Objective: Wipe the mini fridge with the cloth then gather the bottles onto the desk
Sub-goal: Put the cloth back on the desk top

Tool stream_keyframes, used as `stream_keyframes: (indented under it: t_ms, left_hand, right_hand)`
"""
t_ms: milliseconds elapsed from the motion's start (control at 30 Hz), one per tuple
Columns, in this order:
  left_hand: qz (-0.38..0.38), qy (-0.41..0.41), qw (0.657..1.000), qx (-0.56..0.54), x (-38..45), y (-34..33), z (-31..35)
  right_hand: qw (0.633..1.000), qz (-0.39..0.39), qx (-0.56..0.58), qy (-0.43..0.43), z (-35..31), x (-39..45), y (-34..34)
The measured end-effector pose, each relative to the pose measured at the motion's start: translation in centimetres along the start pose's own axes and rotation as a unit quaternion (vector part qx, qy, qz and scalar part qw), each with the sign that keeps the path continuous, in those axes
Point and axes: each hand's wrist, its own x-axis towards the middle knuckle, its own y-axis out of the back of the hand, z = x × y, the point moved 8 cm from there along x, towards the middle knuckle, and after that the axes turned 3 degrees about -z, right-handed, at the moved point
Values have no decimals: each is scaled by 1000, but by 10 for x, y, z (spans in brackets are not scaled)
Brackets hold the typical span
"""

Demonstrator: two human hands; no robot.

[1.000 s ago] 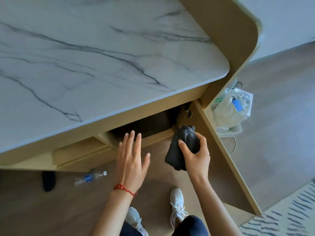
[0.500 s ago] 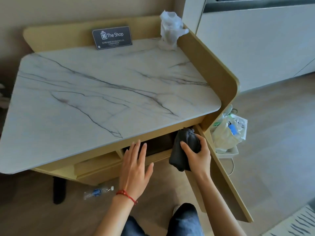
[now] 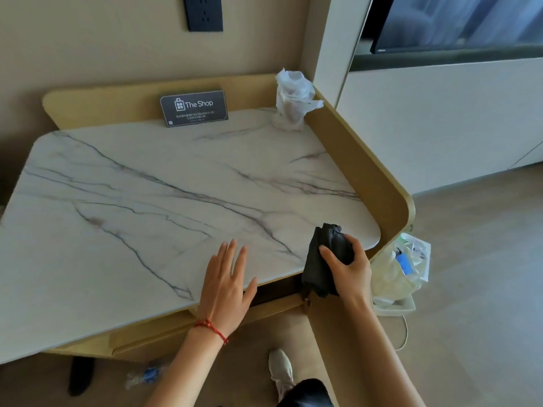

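My right hand (image 3: 348, 267) grips a bunched dark grey cloth (image 3: 321, 261) above the front right corner of the white marble desk (image 3: 164, 201). My left hand (image 3: 226, 284) is open, fingers spread, over the desk's front edge, with a red string at the wrist. Below the desktop, a dark opening (image 3: 276, 290) shows between my hands; the mini fridge itself is hidden under the desk. One clear plastic bottle (image 3: 145, 376) with a blue label lies on the floor under the desk's front left.
A black "The Shop" sign (image 3: 194, 108) leans on the desk's back rim. A crumpled white bag (image 3: 292, 99) stands in the back right corner. A bin with a plastic bag (image 3: 399, 271) sits on the floor right of the desk. The open cabinet door (image 3: 346, 339) angles toward me.
The view has risen from below the desk edge to above the desktop. Both hands have come up from the opening to desk level, the right one still gripping the cloth.
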Motion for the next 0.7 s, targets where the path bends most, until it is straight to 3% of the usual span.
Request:
stream_keyframes:
  t_ms: [333, 700]
  left_hand:
    - [-47, 93, 994, 10, 68, -33, 17]
    - [-70, 131, 989, 19, 106, -47, 19]
  right_hand:
    - [983, -159, -87, 13, 3, 113, -21]
    - [954, -219, -202, 41, 6, 144, -46]
